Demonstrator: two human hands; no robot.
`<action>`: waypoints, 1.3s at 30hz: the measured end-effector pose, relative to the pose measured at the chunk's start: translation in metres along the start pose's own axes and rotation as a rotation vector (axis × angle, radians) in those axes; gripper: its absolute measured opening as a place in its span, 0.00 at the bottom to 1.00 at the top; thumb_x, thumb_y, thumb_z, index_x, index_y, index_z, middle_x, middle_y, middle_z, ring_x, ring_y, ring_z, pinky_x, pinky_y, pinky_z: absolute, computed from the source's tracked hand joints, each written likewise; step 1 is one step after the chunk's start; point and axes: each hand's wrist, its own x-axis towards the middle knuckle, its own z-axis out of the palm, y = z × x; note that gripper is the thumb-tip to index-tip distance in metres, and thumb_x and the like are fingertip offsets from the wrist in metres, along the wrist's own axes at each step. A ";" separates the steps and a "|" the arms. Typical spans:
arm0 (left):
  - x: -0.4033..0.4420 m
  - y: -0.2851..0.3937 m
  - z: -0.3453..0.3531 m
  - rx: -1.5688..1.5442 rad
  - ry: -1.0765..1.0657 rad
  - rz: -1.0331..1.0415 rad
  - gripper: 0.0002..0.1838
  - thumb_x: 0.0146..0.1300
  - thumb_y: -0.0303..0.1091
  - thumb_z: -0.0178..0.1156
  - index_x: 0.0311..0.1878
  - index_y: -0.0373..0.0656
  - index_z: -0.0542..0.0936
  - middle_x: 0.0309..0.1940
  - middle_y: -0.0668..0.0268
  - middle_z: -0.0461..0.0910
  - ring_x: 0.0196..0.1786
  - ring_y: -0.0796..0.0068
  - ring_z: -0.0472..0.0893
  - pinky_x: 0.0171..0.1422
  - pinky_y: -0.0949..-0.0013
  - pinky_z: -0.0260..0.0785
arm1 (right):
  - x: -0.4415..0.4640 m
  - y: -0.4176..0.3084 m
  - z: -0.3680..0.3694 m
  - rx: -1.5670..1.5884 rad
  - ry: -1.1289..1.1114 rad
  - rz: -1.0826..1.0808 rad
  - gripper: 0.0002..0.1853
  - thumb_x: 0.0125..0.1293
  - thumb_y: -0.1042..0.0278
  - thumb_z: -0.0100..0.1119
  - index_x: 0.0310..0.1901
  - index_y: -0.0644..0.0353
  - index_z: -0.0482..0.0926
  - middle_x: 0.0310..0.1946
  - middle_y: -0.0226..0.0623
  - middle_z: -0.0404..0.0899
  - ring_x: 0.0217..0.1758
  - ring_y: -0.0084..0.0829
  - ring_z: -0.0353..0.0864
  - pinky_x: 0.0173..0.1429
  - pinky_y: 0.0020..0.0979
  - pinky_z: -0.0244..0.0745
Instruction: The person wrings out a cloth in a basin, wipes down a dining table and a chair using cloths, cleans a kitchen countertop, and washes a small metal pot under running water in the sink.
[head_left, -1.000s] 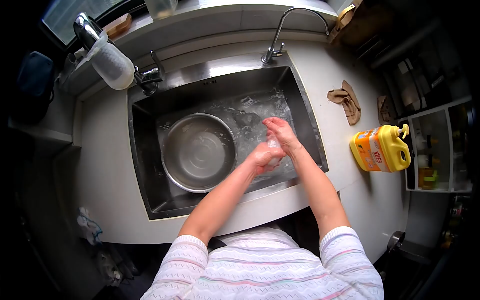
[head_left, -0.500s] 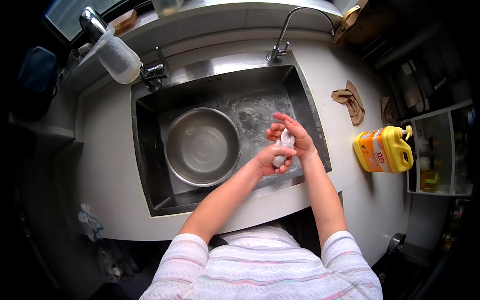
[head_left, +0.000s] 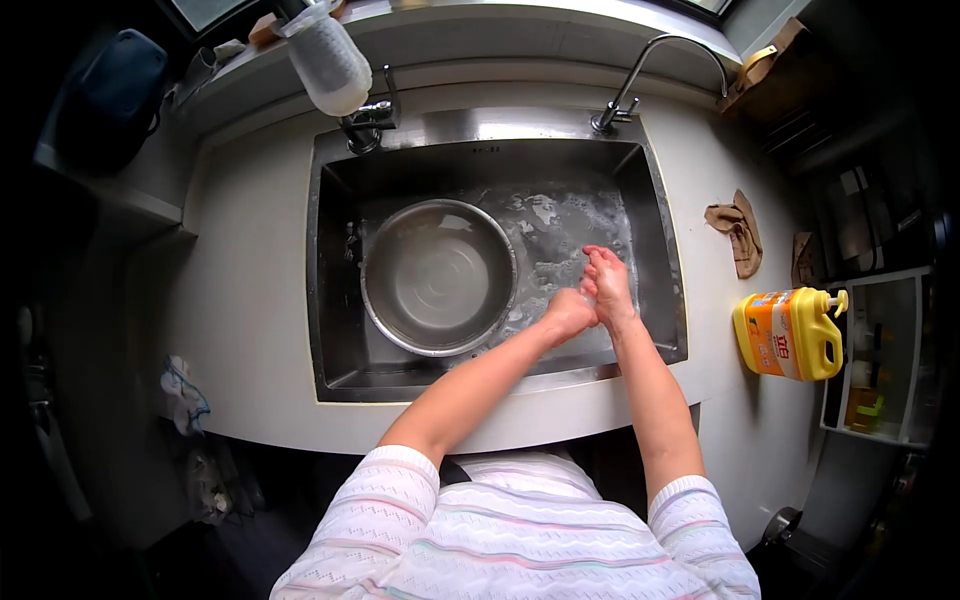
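Over the right part of the steel sink [head_left: 335, 365], my two hands meet, both wet. My left hand [head_left: 571, 312] is closed in a fist against the base of my right hand [head_left: 607, 282]. The right fingers are curled and point up and away from me. The crumpled white cloth seen between the palms a moment ago is now hidden inside the grip. Left of my hands, a round metal basin [head_left: 440, 280] stands in the sink with water in it. Foamy suds [head_left: 540, 208] lie on the sink floor beyond my hands.
A yellow soap jug [head_left: 790, 335] with a pump stands on the right counter, near a crumpled brown cloth [head_left: 738, 235]. A thin curved tap [head_left: 640, 75] rises at the back right. At the back left is a tap [head_left: 370, 122] below a white translucent container [head_left: 330, 62].
My hands have closed tighter together, and the white cloth has gone out of sight between them. The camera view has shifted, so the sink sits farther right.
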 end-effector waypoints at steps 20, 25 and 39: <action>-0.092 -0.096 -0.281 0.276 0.720 -0.220 0.23 0.38 0.36 0.67 0.41 0.38 0.81 0.46 0.47 0.77 0.51 0.50 0.77 0.57 0.60 0.70 | 0.015 0.079 0.088 -0.918 -0.105 0.156 0.16 0.58 0.66 0.57 0.47 0.62 0.71 0.24 0.37 0.76 0.14 0.27 0.72 0.13 0.29 0.68; -0.100 -0.089 -0.280 0.274 0.715 -0.285 0.22 0.40 0.34 0.65 0.43 0.39 0.80 0.45 0.48 0.78 0.51 0.51 0.77 0.56 0.59 0.70 | 0.036 0.103 0.071 -0.839 -0.028 -0.043 0.11 0.55 0.74 0.52 0.40 0.66 0.74 0.23 0.36 0.76 0.15 0.27 0.73 0.13 0.29 0.66; -0.171 -0.038 -0.298 0.254 0.758 0.109 0.18 0.39 0.35 0.63 0.36 0.38 0.78 0.33 0.51 0.80 0.40 0.50 0.79 0.47 0.58 0.71 | -0.029 0.030 0.104 -0.677 -0.071 -0.395 0.08 0.55 0.73 0.52 0.34 0.69 0.77 0.24 0.28 0.77 0.26 0.18 0.71 0.30 0.23 0.67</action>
